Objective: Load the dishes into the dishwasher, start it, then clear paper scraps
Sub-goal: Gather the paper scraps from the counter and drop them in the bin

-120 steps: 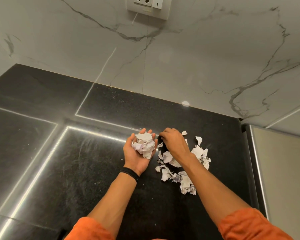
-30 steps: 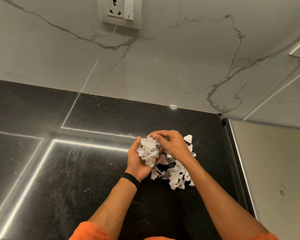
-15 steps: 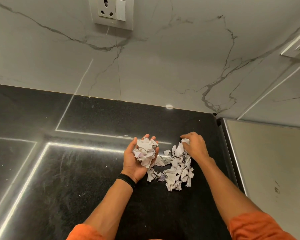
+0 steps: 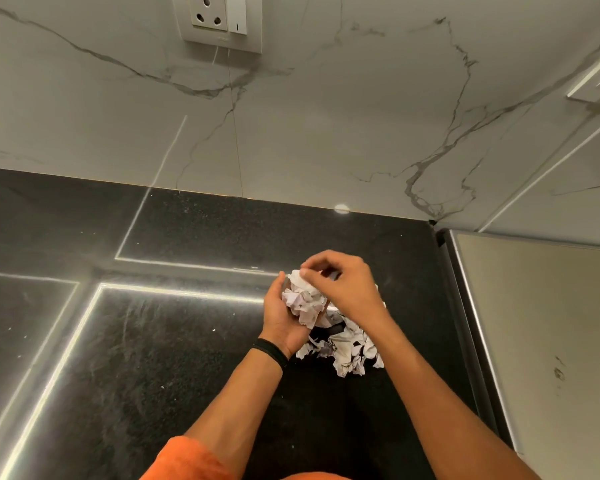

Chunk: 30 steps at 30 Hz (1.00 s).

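Note:
My left hand [image 4: 280, 318] is cupped palm-up over the black countertop [image 4: 153, 358] and holds a wad of crumpled white paper scraps [image 4: 303, 301]. My right hand [image 4: 343, 282] hovers just over that wad, its fingertips pinching a scrap onto the top of it. A loose pile of torn paper scraps [image 4: 347, 348] lies on the counter below and to the right of my hands, partly hidden by my right wrist.
A marble backsplash rises behind the counter, with a wall socket and switch [image 4: 222, 20] high up. A steel-topped appliance [image 4: 541, 323] borders the counter on the right. A black band sits on my left wrist.
My right hand has come back from the far right of the pile to the wad in my left hand, bringing a scrap. The pile on the counter has shrunk over the last seconds.

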Each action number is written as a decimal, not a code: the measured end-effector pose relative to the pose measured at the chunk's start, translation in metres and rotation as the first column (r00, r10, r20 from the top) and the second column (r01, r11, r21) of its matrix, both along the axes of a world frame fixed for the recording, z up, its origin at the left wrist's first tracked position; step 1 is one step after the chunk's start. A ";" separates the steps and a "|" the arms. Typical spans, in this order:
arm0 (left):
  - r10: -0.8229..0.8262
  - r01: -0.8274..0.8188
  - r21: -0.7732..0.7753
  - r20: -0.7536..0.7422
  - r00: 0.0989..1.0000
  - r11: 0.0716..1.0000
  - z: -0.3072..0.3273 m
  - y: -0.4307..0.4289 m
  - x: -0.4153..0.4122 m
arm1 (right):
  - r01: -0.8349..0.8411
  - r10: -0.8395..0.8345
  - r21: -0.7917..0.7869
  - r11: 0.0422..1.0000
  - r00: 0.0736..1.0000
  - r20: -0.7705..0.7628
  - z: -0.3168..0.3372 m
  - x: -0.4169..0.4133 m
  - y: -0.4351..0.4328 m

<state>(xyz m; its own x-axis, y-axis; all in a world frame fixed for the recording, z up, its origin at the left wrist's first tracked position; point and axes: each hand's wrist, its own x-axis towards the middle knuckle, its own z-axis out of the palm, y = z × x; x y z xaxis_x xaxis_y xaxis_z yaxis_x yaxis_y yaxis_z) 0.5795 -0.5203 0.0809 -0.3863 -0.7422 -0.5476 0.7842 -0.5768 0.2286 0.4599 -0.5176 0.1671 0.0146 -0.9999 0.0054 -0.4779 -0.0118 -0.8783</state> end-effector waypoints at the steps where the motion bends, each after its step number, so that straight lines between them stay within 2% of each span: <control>1: -0.009 0.009 -0.012 0.003 1.000 1.000 0.000 0.001 0.000 | -0.011 0.011 0.003 1.000 0.998 -0.069 -0.001 0.008 0.001; 4: -0.033 0.033 -0.007 -0.007 0.999 0.999 0.002 0.003 0.003 | -0.055 0.049 -0.004 0.999 0.930 -0.363 -0.011 0.024 0.003; 5: -0.033 0.033 -0.003 -0.015 0.999 0.999 0.003 0.004 0.005 | -0.065 0.056 -0.009 0.998 0.919 -0.390 -0.015 0.026 0.003; 6: -0.030 0.030 -0.005 -0.021 0.999 1.000 0.004 0.004 0.006 | -0.049 0.043 -0.010 0.999 0.943 -0.330 -0.015 0.026 0.003; 8: -0.005 0.005 0.004 -0.032 0.999 1.000 0.006 0.003 0.010 | 0.048 -0.048 0.004 0.999 0.998 -0.027 -0.007 0.018 -0.001; 9: 0.010 -0.009 0.013 -0.042 0.999 1.000 0.006 0.002 0.013 | 0.108 -0.108 0.009 0.994 0.988 0.109 -0.002 0.011 -0.003; 10: 0.027 -0.025 0.022 -0.058 0.998 0.999 0.006 0.000 0.015 | 0.167 -0.166 0.005 0.986 0.972 0.165 -0.001 0.001 -0.006; 11: 0.040 -0.038 0.025 -0.064 0.997 0.999 0.005 0.000 0.018 | 0.206 -0.204 -0.001 0.979 0.968 0.146 -0.002 -0.010 -0.008; 13: 0.061 -0.060 0.016 -0.065 0.996 0.998 0.003 -0.001 0.024 | 0.192 -0.192 0.013 0.981 0.981 -0.037 -0.012 -0.032 -0.010; 15: 0.092 -0.092 0.007 -0.069 0.993 0.996 0.001 0.000 0.031 | 0.076 -0.041 0.116 0.990 0.959 -0.282 -0.029 -0.045 -0.007; 17: 0.128 -0.128 0.001 -0.074 0.989 0.992 -0.002 0.000 0.040 | -0.052 0.158 0.229 0.972 0.865 -0.476 -0.046 -0.045 -0.002; 19: 0.154 -0.155 0.000 -0.078 0.985 0.988 -0.002 -0.001 0.048 | -0.145 0.277 0.264 0.954 0.764 -0.582 -0.057 -0.040 0.004; 24: 0.204 -0.204 0.005 -0.080 0.976 0.979 -0.004 -0.001 0.064 | -0.272 0.362 0.239 0.932 0.670 -0.648 -0.072 -0.030 0.020; 26: 0.204 -0.205 0.006 -0.072 0.976 0.979 -0.005 0.001 0.066 | -0.295 0.346 0.195 0.935 0.648 -0.678 -0.077 -0.030 0.026; 28: 0.202 -0.202 -0.001 -0.069 0.977 0.979 -0.004 0.003 0.063 | -0.265 0.291 0.143 0.954 0.690 -0.663 -0.079 -0.031 0.028; 30: 0.195 -0.195 -0.001 -0.059 0.979 0.981 -0.001 0.004 0.059 | -0.158 0.198 0.119 0.980 0.790 -0.580 -0.075 -0.033 0.027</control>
